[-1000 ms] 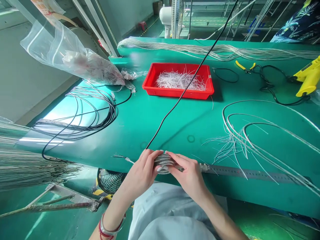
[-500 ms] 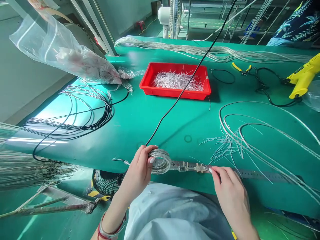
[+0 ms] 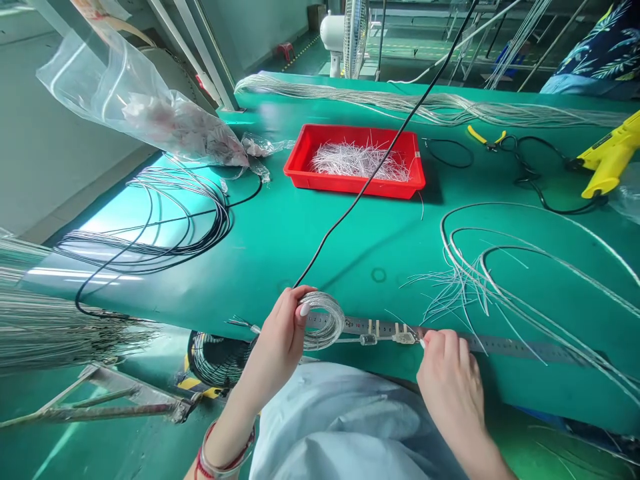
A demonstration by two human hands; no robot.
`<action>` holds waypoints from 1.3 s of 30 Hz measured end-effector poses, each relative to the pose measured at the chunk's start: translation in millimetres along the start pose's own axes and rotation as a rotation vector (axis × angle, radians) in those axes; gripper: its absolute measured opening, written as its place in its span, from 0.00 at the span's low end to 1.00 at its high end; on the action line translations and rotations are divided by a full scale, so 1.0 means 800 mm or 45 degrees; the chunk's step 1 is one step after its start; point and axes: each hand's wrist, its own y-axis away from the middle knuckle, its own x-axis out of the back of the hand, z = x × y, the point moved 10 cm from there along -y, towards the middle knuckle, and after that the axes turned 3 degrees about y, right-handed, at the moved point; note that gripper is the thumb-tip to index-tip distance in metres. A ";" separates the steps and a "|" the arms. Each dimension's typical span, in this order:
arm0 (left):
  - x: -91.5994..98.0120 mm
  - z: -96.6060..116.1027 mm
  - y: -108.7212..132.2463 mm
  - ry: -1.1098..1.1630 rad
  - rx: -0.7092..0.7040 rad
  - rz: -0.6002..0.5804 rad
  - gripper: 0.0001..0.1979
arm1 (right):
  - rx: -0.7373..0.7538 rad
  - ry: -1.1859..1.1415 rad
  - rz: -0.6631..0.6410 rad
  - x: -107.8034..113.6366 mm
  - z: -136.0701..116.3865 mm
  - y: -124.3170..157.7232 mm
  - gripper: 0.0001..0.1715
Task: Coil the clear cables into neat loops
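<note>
My left hand (image 3: 281, 337) is closed around a small coil of clear-jacketed cable (image 3: 330, 323) at the table's front edge. A stripped cable end with loose wires (image 3: 241, 323) pokes out to the left of that hand. From the coil, the cable runs right through a clear cylindrical piece (image 3: 369, 339) to a translucent connector (image 3: 404, 337). My right hand (image 3: 450, 373) pinches just beyond this connector; its fingertips partly hide what they grip. Both pieces lie along a steel ruler (image 3: 520, 350) with small pale pegs beside them.
A red tray (image 3: 350, 189) holds short white wire scraps. Black cable loops (image 3: 200, 247) lie left, near a plastic bag (image 3: 180, 127). Clear cables with frayed ends (image 3: 465, 267) spread at right. Yellow-handled cutters (image 3: 487, 139) and a yellow glue gun (image 3: 605, 157) lie farther back. A black cord (image 3: 370, 177) crosses diagonally.
My right hand has shifted slightly left and its fingers have curled in more. The left hand keeps its hold on the coil. The whole view has moved a little.
</note>
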 end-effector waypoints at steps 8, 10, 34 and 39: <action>-0.001 -0.003 0.001 0.016 -0.013 0.004 0.12 | 0.015 -0.507 0.021 0.001 0.023 0.009 0.23; -0.002 -0.003 0.000 0.006 -0.012 0.005 0.12 | 0.015 -0.501 0.029 0.006 0.022 0.011 0.23; -0.008 -0.003 0.003 -0.154 -0.054 0.012 0.12 | -0.055 -0.155 -0.010 0.008 0.028 0.011 0.18; -0.010 -0.001 0.003 -0.165 -0.042 -0.002 0.13 | 0.179 -0.925 0.076 0.067 0.000 -0.003 0.13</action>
